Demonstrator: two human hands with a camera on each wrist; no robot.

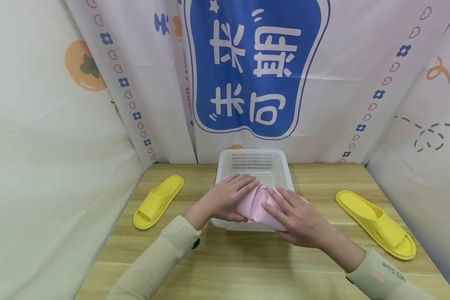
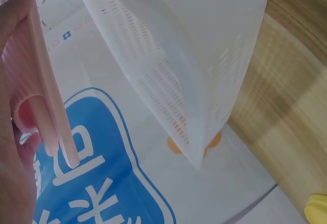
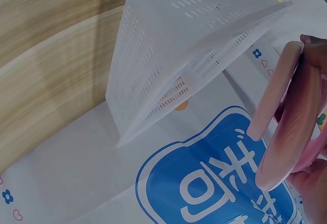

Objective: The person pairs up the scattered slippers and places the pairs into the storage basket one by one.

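Note:
Both hands hold a pair of pink ribbed slippers (image 1: 262, 204) above the near side of a white perforated plastic basket (image 1: 221, 171). My left hand (image 1: 230, 198) grips their left end, fingers over the top and thumb below. At the right end, my right hand (image 1: 301, 218) has its fingers spread across the ribbed surface with the thumb underneath. Two pink sole edges of the slippers (image 2: 53, 96) lie close together in the left wrist view. The right wrist view shows the pink slippers (image 3: 291, 127) beside the open top of the basket (image 3: 168, 35).
One yellow slipper (image 1: 159, 202) lies on the wooden table (image 1: 225, 271) left of the basket, another yellow slipper (image 1: 378, 225) to the right. A printed white curtain (image 1: 333, 96) hangs right behind the basket, and white cloth walls stand at both sides.

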